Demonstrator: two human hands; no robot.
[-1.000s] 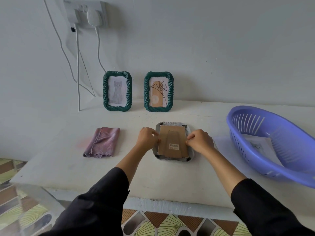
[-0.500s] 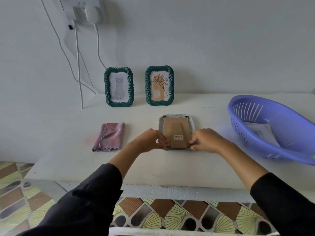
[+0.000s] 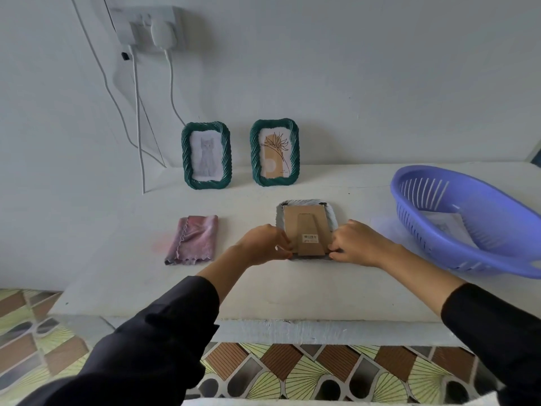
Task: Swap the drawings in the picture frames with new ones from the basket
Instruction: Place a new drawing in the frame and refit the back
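unreadable barcode sticker [image 3: 309,238] on frame [image 3: 306,224]

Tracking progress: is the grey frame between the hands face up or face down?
Face down: the grey frame lies flat on the white table, its brown cardboard back with barcode sticker showing upward.

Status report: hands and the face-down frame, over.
Left hand and right hand grip face-down frame at its near corners. Cardboard backing on. Nothing in the way.

face-down frame [image 3: 306,227] front hidden; basket [image 3: 474,256] cut by right edge; label [image 3: 309,238] print too small to read.
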